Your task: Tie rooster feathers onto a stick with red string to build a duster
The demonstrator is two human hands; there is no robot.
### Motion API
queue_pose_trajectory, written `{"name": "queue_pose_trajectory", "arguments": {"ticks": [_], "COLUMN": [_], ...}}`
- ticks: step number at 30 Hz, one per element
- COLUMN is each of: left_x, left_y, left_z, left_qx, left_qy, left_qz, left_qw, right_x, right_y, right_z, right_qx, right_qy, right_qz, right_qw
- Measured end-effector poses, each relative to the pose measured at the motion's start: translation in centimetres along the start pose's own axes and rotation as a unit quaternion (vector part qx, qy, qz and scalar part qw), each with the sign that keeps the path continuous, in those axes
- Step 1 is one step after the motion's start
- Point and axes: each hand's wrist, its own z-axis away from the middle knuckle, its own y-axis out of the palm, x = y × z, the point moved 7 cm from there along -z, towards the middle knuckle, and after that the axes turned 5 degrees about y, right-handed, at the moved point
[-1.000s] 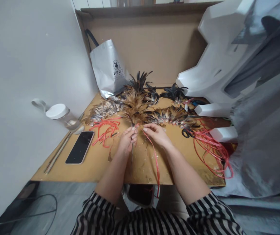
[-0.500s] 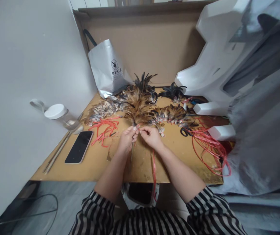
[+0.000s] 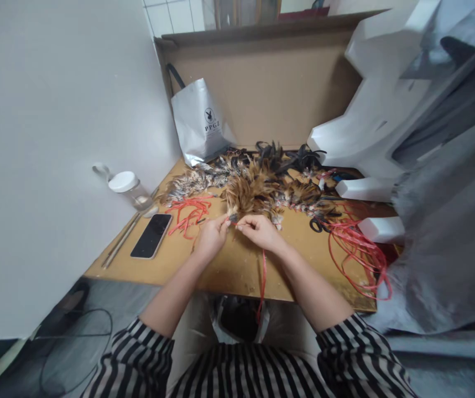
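My left hand (image 3: pixel 213 236) is closed in a pinch on the base of a brown feather bundle (image 3: pixel 244 190), whose plumes fan out away from me. Close by on the right, my right hand (image 3: pixel 261 231) pinches a red plastic string (image 3: pixel 264 279) at the bundle's base. The string's tail hangs down over the table's front edge. Behind lie more feathers: a speckled grey pile (image 3: pixel 187 185), a row of tied brown bunches (image 3: pixel 301 193) and black plumes (image 3: pixel 307 157). My fingers partly hide where string and bundle meet.
On the left are a phone (image 3: pixel 151 236), sticks (image 3: pixel 121 240) and a lidded jar (image 3: pixel 131 190). Cut red strings (image 3: pixel 189 213) lie beyond the phone. Scissors (image 3: pixel 317 224) and a red string heap (image 3: pixel 357 249) are right. A silver bag (image 3: pixel 199 124) stands behind; white foam (image 3: pixel 370 185) juts in.
The whole view has shifted. My hands have drawn slightly apart at the bundle's base, and the bundle now leans more to the right. Both hands keep their pinch.
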Motion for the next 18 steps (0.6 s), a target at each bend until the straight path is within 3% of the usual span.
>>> {"name": "queue_pose_trajectory", "arguments": {"ticks": [4, 8, 11, 14, 18], "left_x": [-1.7, -3.3, -5.5, -8.1, -11.1], "left_y": [-1.8, -2.7, -3.1, -3.5, -4.4], "left_z": [1.5, 2.7, 3.5, 4.3, 4.9], "left_qx": [0.024, 0.029, 0.034, 0.060, 0.094], "left_qy": [0.003, -0.029, -0.008, 0.024, 0.084], "left_qz": [-0.037, -0.033, -0.030, -0.002, -0.015], "left_qw": [0.999, 0.999, 0.999, 0.998, 0.992], "right_x": [3.6, 8.6, 11.1, 12.1, 12.9], "right_y": [-0.8, -1.4, -2.3, -3.1, -2.8], "right_z": [1.0, 2.3, 2.3, 1.5, 0.6], "right_qx": [0.055, 0.096, 0.087, 0.060, 0.061], "right_qy": [-0.059, -0.164, -0.200, -0.201, -0.215], "right_qz": [0.140, 0.284, 0.354, 0.393, 0.358], "right_qw": [0.987, 0.940, 0.910, 0.895, 0.907]}}
